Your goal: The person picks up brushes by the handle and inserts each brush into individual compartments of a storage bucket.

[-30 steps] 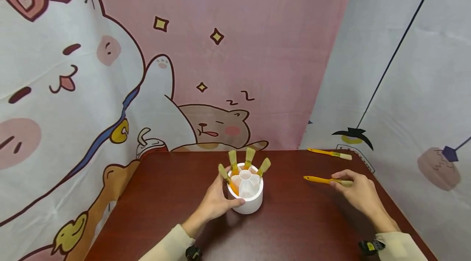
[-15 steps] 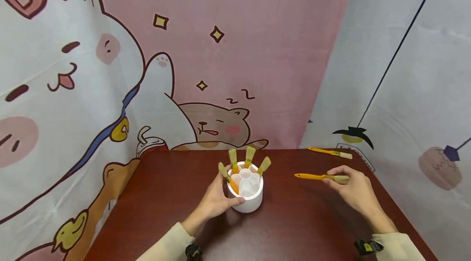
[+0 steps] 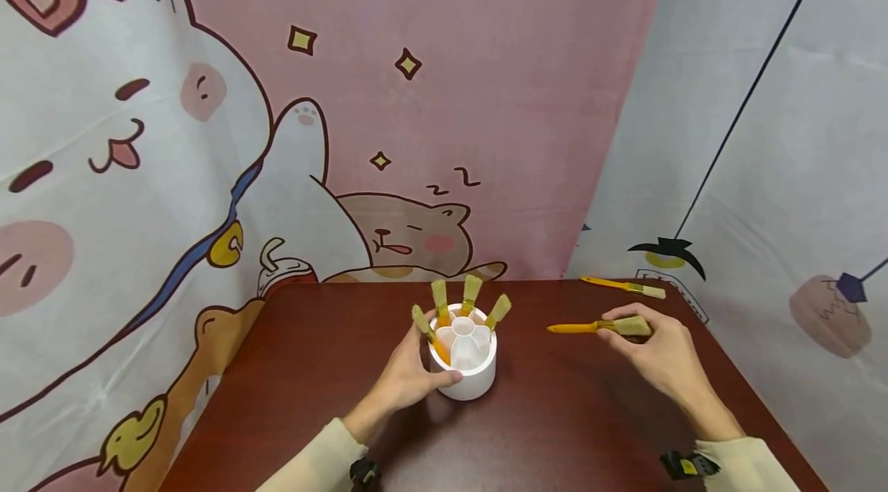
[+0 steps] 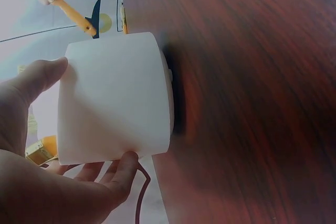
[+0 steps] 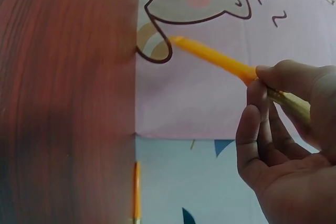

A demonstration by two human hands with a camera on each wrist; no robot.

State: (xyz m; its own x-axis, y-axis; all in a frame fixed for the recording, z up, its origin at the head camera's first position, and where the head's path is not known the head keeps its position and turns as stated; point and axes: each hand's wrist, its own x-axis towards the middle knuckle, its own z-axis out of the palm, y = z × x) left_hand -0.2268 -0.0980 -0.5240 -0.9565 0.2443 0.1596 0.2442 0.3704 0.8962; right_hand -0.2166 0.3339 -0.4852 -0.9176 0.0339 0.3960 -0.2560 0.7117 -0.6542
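A white round brush holder [image 3: 469, 384], divided into petal-like compartments around a central tube, stands on the table. Several paintbrushes [image 3: 471, 291] lean in its back and left compartments, bristles up; the front compartment shows bare inside. My left hand [image 3: 408, 378] holds the holder from its left side, thumb across the front; the left wrist view shows its white wall [image 4: 115, 98] between thumb and fingers. To the right, my right hand [image 3: 662, 353] pinches a paintbrush [image 3: 574, 328] near its metal band. The yellow handle [image 5: 215, 59] points left and the bristles lie toward the palm.
Another yellow paintbrush [image 3: 624, 287] lies at the back right of the dark reddish-brown table [image 3: 312, 369]. Behind the table's far edge hangs a pink and white cloth [image 3: 527, 129] printed with cartoon animals.
My right hand has moved slightly left and up with the paintbrush, whose handle has come nearer the holder and levelled out. The left hand and the holder have stayed in place.
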